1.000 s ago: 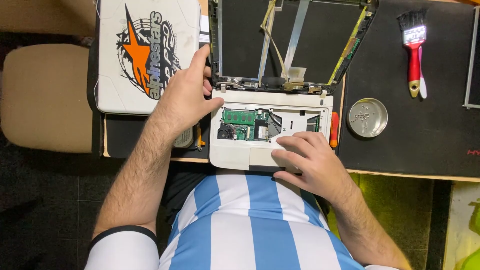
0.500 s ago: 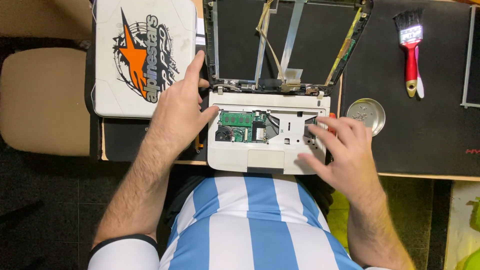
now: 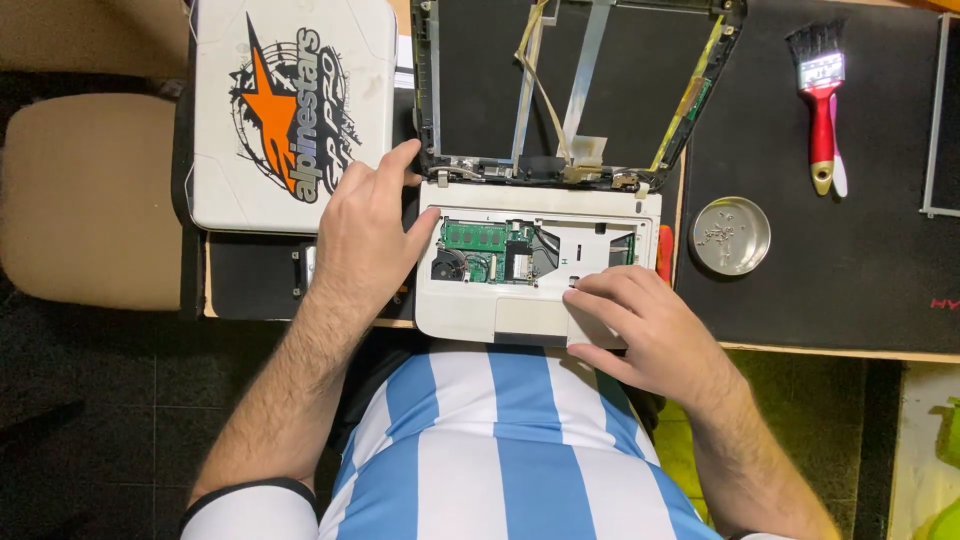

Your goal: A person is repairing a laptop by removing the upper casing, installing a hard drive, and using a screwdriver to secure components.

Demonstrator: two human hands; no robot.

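While flat, hands (image 3: 365, 235) on laptop (image 3: 530, 290)

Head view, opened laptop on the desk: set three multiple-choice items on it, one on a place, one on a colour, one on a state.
1. Where does the round metal dish lie?
A. right of the laptop base
B. on the white lid
C. on the chair

2. What colour is the handle of the brush?
A. blue
B. red
C. green

3. How is the laptop base?
A. closed up
B. keyboard fitted
C. open, green circuit board showing

Key: 1 A, it sits on the dark mat past the base's right edge. 2 B, the handle under the black bristles is red. 3 C, the board lies bare between the left hand and the right hand.
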